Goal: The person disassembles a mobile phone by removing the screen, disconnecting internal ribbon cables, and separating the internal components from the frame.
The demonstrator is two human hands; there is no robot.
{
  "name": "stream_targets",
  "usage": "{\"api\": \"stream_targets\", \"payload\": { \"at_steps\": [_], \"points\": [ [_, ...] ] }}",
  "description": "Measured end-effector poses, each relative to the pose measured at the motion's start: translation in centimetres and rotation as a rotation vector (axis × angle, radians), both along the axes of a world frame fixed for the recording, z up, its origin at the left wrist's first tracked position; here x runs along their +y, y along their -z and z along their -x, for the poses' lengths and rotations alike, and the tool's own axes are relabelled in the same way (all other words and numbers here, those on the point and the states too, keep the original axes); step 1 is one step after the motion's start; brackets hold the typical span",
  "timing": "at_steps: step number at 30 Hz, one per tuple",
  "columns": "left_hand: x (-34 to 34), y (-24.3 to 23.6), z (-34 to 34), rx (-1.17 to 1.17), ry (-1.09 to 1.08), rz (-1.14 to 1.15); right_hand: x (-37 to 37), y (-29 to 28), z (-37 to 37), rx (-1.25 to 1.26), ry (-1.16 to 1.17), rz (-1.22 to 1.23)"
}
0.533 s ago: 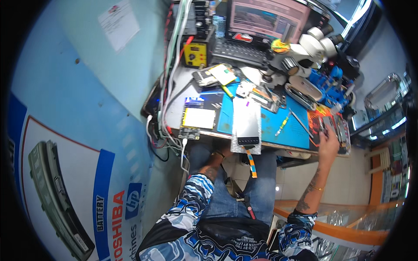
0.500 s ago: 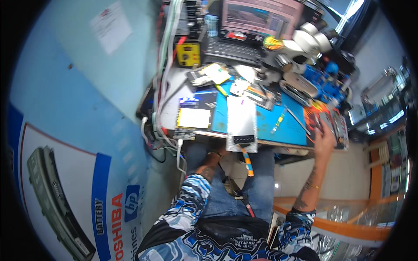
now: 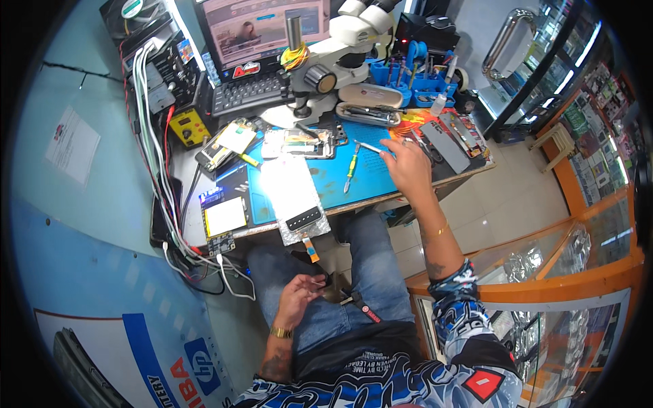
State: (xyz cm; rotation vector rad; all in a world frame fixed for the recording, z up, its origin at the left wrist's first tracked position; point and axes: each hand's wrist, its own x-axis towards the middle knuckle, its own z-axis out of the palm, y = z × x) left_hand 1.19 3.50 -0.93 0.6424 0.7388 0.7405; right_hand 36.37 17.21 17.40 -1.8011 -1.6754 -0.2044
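Note:
My right hand [image 3: 410, 170] reaches over the right side of the blue mat, with thumb and index finger closed at the near end of a slim silver tool [image 3: 368, 146]. Beside that tool lies a yellow-green and blue screwdriver-like tool [image 3: 352, 170]. Above my lap, my left hand [image 3: 295, 300] has its fingers bent together; whatever is between them is too small to make out. A bright, flat screen-like panel [image 3: 289, 187] on bubble wrap [image 3: 296, 236] hangs over the front edge of the bench, an orange-striped flex strip [image 3: 311, 249] at its lower end.
An opened phone [image 3: 299, 143] lies behind the panel, below a microscope [image 3: 326, 75]. A laptop [image 3: 248, 92] stands at the back left. Loose cables [image 3: 146, 115] run down the left side. A tool case [image 3: 369, 112], blue organizer [image 3: 432, 92] and grey slab [image 3: 445, 146] are on the right.
My view has turned and shifted. My right hand has moved from the red package at the right to the silver tool. My left hand has come back from under the panel to above my lap.

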Motion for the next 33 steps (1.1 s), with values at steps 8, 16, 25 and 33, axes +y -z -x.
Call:
{"api": "stream_targets", "payload": {
  "at_steps": [8, 16, 25, 33],
  "points": [
    [-2.8, -10.0, 0.8, -0.389, -0.287, -0.257, 4.5, 1.6, -1.1, -0.329, -0.09, 0.164],
    [2.3, -13.2, -0.9, -0.493, -0.302, -0.209, 2.6, -1.1, -1.1, 0.014, 0.059, 0.082],
    [2.8, -12.6, -2.7, -0.743, -0.196, -0.078, -10.3, -2.5, 6.8, 1.282, -0.39, 0.616],
    [2.1, -13.5, -2.7, -0.761, -0.132, -0.097, -10.9, -3.8, 10.2, 0.548, -0.556, 0.135]
  ]
}}
